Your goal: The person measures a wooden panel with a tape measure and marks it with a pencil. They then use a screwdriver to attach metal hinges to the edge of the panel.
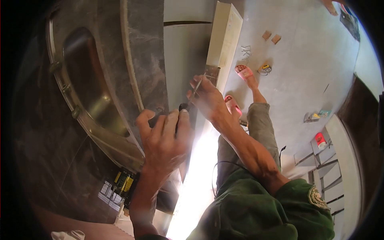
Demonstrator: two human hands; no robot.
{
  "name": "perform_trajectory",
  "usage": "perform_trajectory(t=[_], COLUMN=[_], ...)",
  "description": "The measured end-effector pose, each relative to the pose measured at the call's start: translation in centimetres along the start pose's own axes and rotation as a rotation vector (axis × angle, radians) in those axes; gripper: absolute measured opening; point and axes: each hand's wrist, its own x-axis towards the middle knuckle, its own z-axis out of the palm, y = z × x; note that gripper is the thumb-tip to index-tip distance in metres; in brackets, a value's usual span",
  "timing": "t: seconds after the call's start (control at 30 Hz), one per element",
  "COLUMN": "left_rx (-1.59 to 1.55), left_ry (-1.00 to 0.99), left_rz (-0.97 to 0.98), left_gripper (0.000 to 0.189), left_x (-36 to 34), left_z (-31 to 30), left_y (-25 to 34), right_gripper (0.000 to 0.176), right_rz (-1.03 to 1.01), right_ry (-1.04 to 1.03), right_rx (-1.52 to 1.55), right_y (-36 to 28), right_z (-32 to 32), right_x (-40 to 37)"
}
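Observation:
My left hand (pixel 166 134) is curled at the edge of the dark stone countertop (pixel 154 56), its fingers bent around a dark object. A round black end (pixel 183 107) of it shows by the fingertips; the rest is covered. My right hand (pixel 210 100) is just beyond, up and to the right, pinching a thin metal rod (pixel 198 86). The rod lies close to a brownish plate (pixel 212 73) at the end of a long cream box-shaped beam (pixel 222 36).
A steel sink basin (pixel 86 80) is set in the counter at left. On the grey floor lie two small brown blocks (pixel 267 35), metal pieces (pixel 246 51) and a round yellow-black item (pixel 264 70). My feet wear pink sandals (pixel 245 73). A red container (pixel 320 141) stands at right.

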Motion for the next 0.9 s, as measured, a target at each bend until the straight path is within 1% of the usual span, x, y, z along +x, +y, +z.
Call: perform_trajectory(t=[0.1,0.2,0.4,0.5,0.6,0.7,0.9], left_rx=[0.011,0.015,0.029,0.034,0.036,0.038,0.031], left_ry=[0.001,-0.007,0.005,0.010,0.011,0.015,0.005], left_rz=[0.011,-0.005,-0.027,-0.036,-0.038,-0.033,-0.031], left_gripper=[0.011,0.011,0.010,0.011,0.011,0.012,0.012], left_x=[0.1,0.1,0.3,0.4,0.5,0.6,0.5], left_z=[0.6,0.8,1.2,1.4,1.5,1.6,1.7], left_y=[-0.7,-1.0,-1.0,-0.9,-0.9,-1.0,-1.0], right_gripper=[0.032,0.035,0.035,0.034,0.034,0.034,0.034], right_rz=[-0.025,-0.016,-0.020,0.021,-0.003,0.003,0.003], right_ry=[-0.030,-0.034,0.040,-0.048,0.022,0.058,0.055], right_rx=[-0.007,0.006,-0.014,0.039,-0.032,-0.028,0.007], right_y=[0.3,0.5,0.2,-0.1,-0.2,-0.4,-0.3], right_z=[-1.1,-1.2,-0.8,-1.6,-1.1,-0.5,-0.8], right_x=[0.8,1.2,1.4,1.9,1.6,1.3,1.5])
